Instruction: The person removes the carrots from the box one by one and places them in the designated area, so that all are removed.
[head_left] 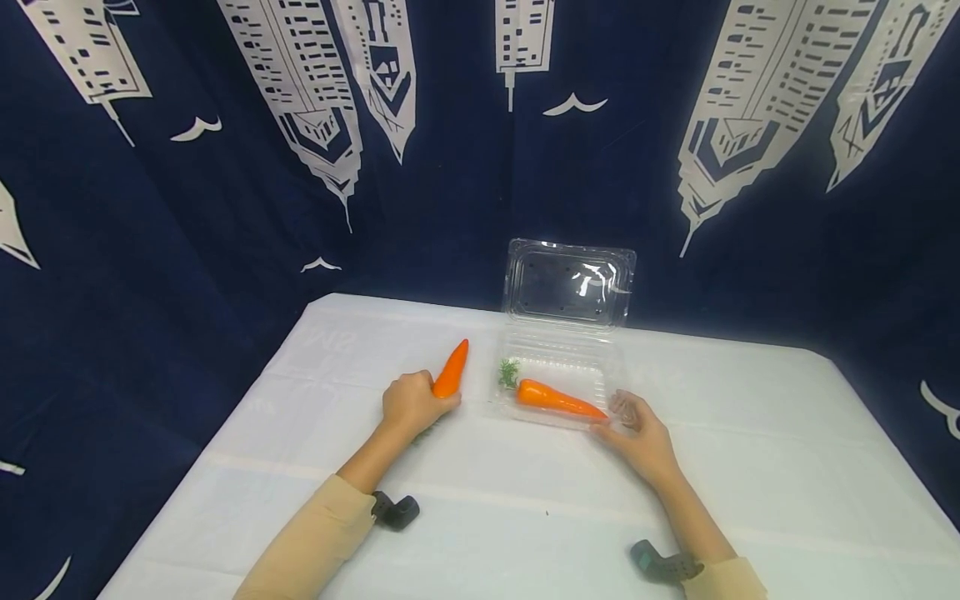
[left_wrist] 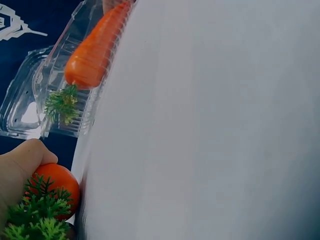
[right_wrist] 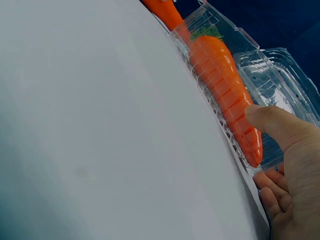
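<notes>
A navy curtain (head_left: 450, 208) w/ upside-down white skyscrapers hung behind a table (head_left: 517, 517) under a white cover. L hand (head_left: 412, 404) had an orange imitation carrot (head_left: 452, 369) at its thick end, grip closed snugly — thumb along one side, other fingers curled round the opposite side, mostly hidden. Its tip stuck out past the hand, pointing away from the person; its leafy top (left_wrist: 40, 215), bright green, spilled out below the thumb in the L wrist view. That carrot was left of the clear plastic clamshell (head_left: 596, 371), near but not touching it.

R hand (head_left: 645, 442) was at the box's near R corner, grip approx. half open: thumb out along the near wall, fingers bent round the R end. Thumb overlapped the second carrot (head_left: 558, 398) in the R wrist view — can't tell if skin met carrot or just plastic. That one lay slantwise inside the base, leaves (head_left: 508, 372) at L, tip at the near R corner. Lid (head_left: 570, 287) stood up at the back. Beige sleeves (head_left: 318, 533) covered both forearms, w/ a dark wrist camera (head_left: 397, 510) on each wrist.
</notes>
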